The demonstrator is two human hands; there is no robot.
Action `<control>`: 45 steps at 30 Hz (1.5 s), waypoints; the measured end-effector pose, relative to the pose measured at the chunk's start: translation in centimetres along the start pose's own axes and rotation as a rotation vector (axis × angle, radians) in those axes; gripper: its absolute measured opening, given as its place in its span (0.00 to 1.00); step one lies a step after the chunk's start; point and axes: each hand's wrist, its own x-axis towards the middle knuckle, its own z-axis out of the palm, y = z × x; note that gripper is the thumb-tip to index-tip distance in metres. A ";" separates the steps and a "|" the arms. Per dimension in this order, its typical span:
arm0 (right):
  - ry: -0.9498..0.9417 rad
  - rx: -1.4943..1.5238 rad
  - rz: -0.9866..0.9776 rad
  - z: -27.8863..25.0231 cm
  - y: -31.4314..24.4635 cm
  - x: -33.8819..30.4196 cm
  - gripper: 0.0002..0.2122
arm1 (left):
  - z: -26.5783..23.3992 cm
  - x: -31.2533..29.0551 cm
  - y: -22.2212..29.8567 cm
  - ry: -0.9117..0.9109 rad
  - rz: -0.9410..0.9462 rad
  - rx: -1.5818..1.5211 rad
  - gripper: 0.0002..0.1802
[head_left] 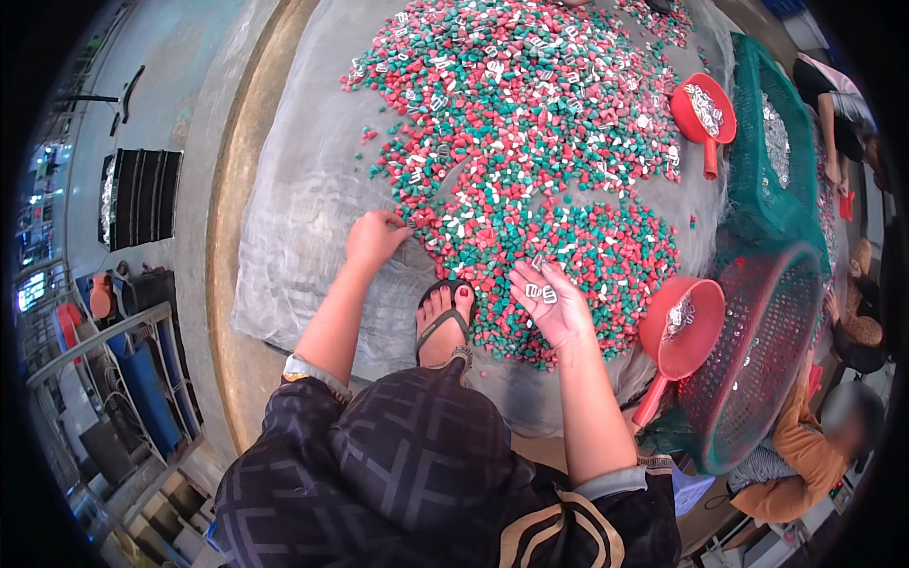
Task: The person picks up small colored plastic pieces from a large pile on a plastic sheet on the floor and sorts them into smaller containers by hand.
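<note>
My right hand (561, 308) is palm up over the near part of a wide pile of small red, green and white stone-like pieces (587, 251). Several silvery metal buckles (542, 293) lie across its palm and fingers. At the left edge of the pile, my left hand (376, 242) has its fingers bent and pressed together, fingertips toward the pieces. Whatever they may pinch is hidden. More pale metal buckles (440, 62) are scattered among the pieces. My sandalled foot (443, 322) rests between my hands at the pile's edge.
A pale sheet (312, 218) lies under the pile. Two red long-handled scoops (699, 355) with metal pieces stand at the right, near a reddish mesh basket (701, 417) and a green mesh basket (753, 204). Other people sit along the right, one in an orange-brown top (793, 464).
</note>
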 end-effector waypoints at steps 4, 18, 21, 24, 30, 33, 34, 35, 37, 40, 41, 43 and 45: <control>0.015 0.001 0.029 0.5 0.4 -0.2 0.09 | 1.2 -0.6 -0.1 0.065 0.054 -0.049 0.13; 0.053 -0.102 -0.016 0.8 0.8 0.1 0.08 | 1.1 0.3 -1.3 0.017 0.021 -0.151 0.14; 0.048 -0.112 -0.020 0.6 1.0 0.3 0.07 | 0.7 -0.3 -0.1 -0.003 -0.022 -0.137 0.16; 0.055 -0.150 -0.018 0.6 1.1 0.3 0.06 | 1.1 -0.6 1.1 0.021 -0.074 -0.166 0.17; 0.075 -0.091 -0.019 1.0 1.2 0.3 0.09 | 0.5 -1.3 3.6 -0.155 0.072 -0.361 0.13; 0.046 -0.042 -0.018 1.1 1.4 0.6 0.10 | 0.8 -2.7 6.7 -0.467 0.486 -0.551 0.09; 0.073 -0.025 -0.009 1.8 1.3 0.3 0.10 | 1.1 -2.9 7.4 -0.574 0.439 -0.558 0.09; 0.055 -0.033 0.006 1.6 1.4 0.5 0.09 | 1.2 -2.9 7.8 -0.682 0.391 -0.565 0.09; 0.030 -0.049 0.023 0.9 1.3 0.5 0.08 | 0.6 -1.0 8.3 -0.266 0.293 -0.402 0.10; 0.065 -0.095 -0.012 0.6 1.0 0.3 0.06 | -0.4 3.0 6.2 0.277 0.135 0.159 0.12; 0.066 -0.110 -0.025 0.3 0.9 0.4 0.06 | -0.4 3.8 5.5 0.266 0.135 0.193 0.13; 0.098 -0.109 -0.035 0.5 0.7 0.2 0.05 | -1.0 4.4 5.1 0.244 0.126 0.269 0.14; 0.113 -0.112 -0.049 0.3 0.5 0.0 0.05 | -1.1 4.9 5.0 0.215 0.068 0.206 0.13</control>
